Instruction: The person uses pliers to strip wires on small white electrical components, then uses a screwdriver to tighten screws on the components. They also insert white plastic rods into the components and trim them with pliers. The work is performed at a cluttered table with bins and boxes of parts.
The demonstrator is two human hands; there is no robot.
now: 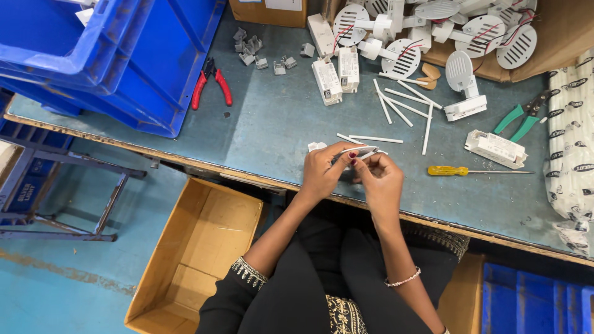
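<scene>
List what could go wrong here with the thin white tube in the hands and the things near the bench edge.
1. Both hands, left and right, pinch the thin white tube right over the bench edge; a slip could drop it into the open cardboard box below.
2. The loose white tubes lie scattered and might roll if nudged.
3. The yellow screwdriver lies close to the right hand and could be knocked.

Bright even light (edges bowed)

The fingers (354,162) hide much of the thin white sleeve (357,150).
</scene>
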